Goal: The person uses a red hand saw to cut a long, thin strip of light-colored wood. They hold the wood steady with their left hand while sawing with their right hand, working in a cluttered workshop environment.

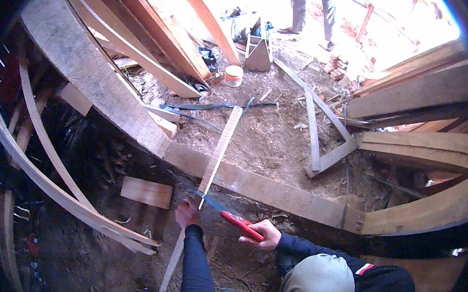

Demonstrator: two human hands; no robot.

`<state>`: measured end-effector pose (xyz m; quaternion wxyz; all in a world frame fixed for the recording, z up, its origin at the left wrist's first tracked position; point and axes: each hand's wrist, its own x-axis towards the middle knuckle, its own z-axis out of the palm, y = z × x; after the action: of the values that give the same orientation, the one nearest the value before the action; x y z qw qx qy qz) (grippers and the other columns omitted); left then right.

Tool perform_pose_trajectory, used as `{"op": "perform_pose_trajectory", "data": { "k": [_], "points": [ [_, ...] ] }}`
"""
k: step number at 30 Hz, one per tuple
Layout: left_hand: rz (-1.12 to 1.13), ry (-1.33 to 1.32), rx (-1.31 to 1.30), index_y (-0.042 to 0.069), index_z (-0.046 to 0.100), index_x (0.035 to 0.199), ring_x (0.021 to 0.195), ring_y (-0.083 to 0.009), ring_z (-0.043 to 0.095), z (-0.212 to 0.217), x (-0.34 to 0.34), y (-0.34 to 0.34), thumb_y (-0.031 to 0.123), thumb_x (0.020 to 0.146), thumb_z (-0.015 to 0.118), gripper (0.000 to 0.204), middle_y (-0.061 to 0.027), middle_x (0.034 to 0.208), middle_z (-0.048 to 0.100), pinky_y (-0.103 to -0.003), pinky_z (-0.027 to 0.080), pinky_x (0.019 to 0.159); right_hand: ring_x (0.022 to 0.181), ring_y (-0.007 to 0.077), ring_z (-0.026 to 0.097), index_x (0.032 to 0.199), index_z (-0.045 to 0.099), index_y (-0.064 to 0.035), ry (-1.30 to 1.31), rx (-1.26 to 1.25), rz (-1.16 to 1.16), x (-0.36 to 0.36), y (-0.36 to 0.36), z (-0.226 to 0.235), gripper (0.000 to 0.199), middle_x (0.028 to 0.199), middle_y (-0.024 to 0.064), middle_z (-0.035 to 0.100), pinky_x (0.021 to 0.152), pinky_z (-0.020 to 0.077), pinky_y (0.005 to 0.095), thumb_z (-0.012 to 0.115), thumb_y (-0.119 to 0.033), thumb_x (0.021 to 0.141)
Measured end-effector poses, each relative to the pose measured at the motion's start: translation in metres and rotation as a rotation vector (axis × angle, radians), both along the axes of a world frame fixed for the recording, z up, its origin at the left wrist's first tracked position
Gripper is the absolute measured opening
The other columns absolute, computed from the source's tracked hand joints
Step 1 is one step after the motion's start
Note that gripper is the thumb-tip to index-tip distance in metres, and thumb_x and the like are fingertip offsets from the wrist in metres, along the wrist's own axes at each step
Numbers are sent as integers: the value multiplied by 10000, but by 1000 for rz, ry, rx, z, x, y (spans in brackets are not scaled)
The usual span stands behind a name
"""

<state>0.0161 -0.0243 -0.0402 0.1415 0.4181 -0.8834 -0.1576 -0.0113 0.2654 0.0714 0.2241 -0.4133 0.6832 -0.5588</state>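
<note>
A long, narrow wooden strip [218, 150] lies slantwise across a thick timber beam [269, 189], its near end reaching down to the dirt floor. My left hand [188, 213] is closed on the strip just on the near side of the beam. In my right hand [263, 236] is a hand saw with a red handle [242, 225], fingers wrapped round the grip. Its thin blade [212, 200] crosses the strip right beside my left hand. How deep the teeth sit cannot be made out.
A short wood block [146, 192] and curved wood strips [50, 159] lie at left. Beyond the beam are a triangular wooden frame [313, 129], a white tub with an orange band [233, 76] and leaning planks [166, 37]. Stacked beams [412, 101] flank the right. Another person's legs [314, 10] stand far back.
</note>
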Motion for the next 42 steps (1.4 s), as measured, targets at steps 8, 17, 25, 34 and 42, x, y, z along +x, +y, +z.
{"op": "perform_pose_trajectory", "data": {
  "k": [8, 17, 25, 34, 42],
  "points": [
    [-17, -33, -31, 56, 702, 803, 805, -440, 640, 4, 9, -8, 427, 880, 470, 444, -251, 828, 656, -528, 510, 743, 489, 235, 457, 726, 515, -49, 14, -37, 217, -19, -11, 19, 367, 567, 131, 457, 522, 416, 359, 761, -309, 806],
    [153, -15, 142, 57, 697, 797, 802, -456, 627, 29, -2, 11, 558, 920, 364, 614, -254, 810, 651, -549, 491, 735, 495, 257, 488, 741, 527, -48, 41, 101, 272, -24, -2, 25, 388, 578, 109, 493, 516, 423, 351, 766, -349, 794],
    [176, 5, 136, 66, 704, 819, 824, -456, 627, 29, -2, 14, 557, 922, 352, 613, -248, 834, 656, -544, 490, 759, 635, 147, 586, 970, 577, -47, 76, -11, -316, -8, -3, 16, 279, 740, 63, 595, 599, 469, 286, 758, -115, 768],
    [115, -49, 112, 57, 708, 837, 822, -457, 628, 21, 3, 5, 560, 940, 303, 654, -257, 841, 654, -546, 491, 764, 1203, 340, 425, 1269, 401, -64, 199, -73, -395, -9, -10, 19, 731, 1304, 174, 412, 984, 392, 427, 722, -2, 615],
    [36, -3, 21, 44, 707, 827, 814, -466, 623, 15, 5, 2, 599, 935, 257, 723, -275, 819, 643, -558, 486, 754, 1398, 435, 186, 1442, 262, -67, 315, -17, -327, -12, -15, 23, 961, 1495, 231, 208, 1122, 228, 511, 672, -7, 575]
  ]
}}
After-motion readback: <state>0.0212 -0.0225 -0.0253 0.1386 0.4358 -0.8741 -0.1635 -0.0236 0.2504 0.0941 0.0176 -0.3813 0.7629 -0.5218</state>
